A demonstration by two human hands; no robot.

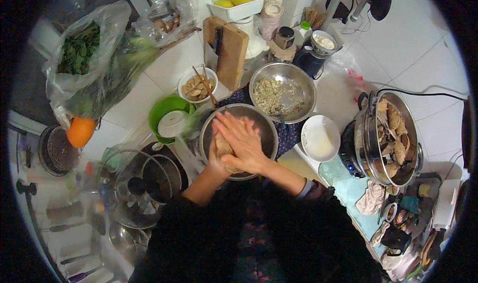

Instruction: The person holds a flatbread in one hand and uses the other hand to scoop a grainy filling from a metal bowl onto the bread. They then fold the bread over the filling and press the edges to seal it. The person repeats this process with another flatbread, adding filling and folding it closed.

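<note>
A pale, beige dough lump [222,144] is pressed between my hands above a steel bowl [205,128]. My right hand [243,141] lies flat across the top, fingers stretched toward the far left. Under the dough my left hand [218,164] cups it from the left side; most of its fingers are hidden, with some tips showing past the right hand. Just beyond the bowl is a wide steel basin [304,86] of chopped, pale green and white filling. To the right stands a white bowl [321,138] with a little pale yellow matter at its bottom.
At the right, a steamer pot [417,158] holds brownish pieces. A bowl with chopsticks [198,86], a green bowl [160,113] and a wooden board [234,54] stand at the far left. Glass lids [137,186] lie nearer, and a bag of greens [94,39] beyond.
</note>
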